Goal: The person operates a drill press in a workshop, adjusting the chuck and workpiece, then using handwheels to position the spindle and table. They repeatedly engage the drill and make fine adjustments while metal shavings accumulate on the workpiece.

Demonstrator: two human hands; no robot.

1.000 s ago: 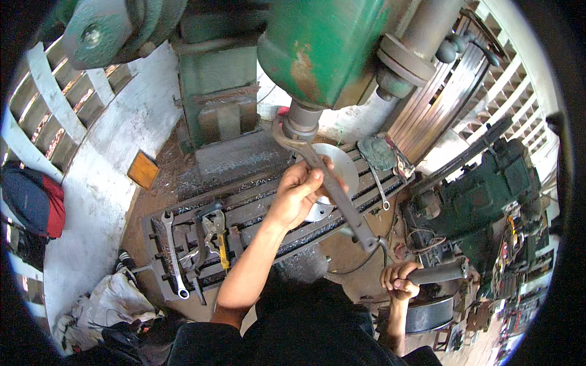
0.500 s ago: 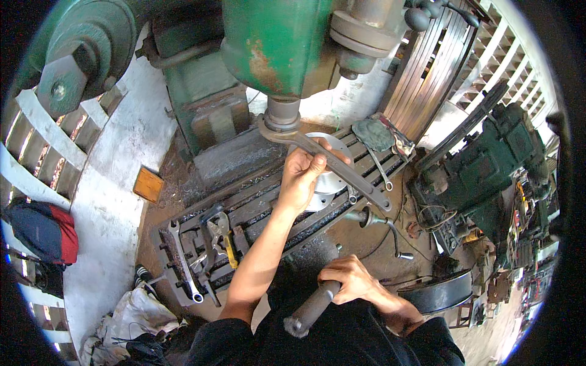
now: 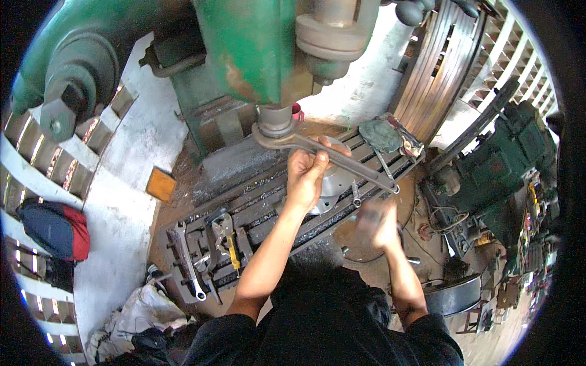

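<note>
My left hand (image 3: pixel 307 178) is closed around the handle of a large open-ended wrench (image 3: pixel 360 169). The wrench's jaw sits around the collar of the spindle (image 3: pixel 274 117) below the green machine head (image 3: pixel 247 55). My right hand (image 3: pixel 386 227) is a fist close below the wrench's free end, smeared by motion. In it is a thick, short metal bar (image 3: pixel 367 221), also blurred; whether it touches the wrench I cannot tell. Behind my left hand, a round metal disc (image 3: pixel 334 183) with holes rests on the slotted machine table (image 3: pixel 268 201).
A combination wrench (image 3: pixel 190 262) and yellow-handled locking pliers (image 3: pixel 231 247) lie at the table's left end. A green rag (image 3: pixel 378 135) and a thin wrench (image 3: pixel 386 166) lie at its right. A dark green machine (image 3: pixel 488 152) stands at right; a backpack (image 3: pixel 55 229) is at left.
My right hand has swung up and forward with the metal bar, from near my body to the wrench's free end. My left hand keeps its grip on the wrench. The view has shifted slightly.
</note>
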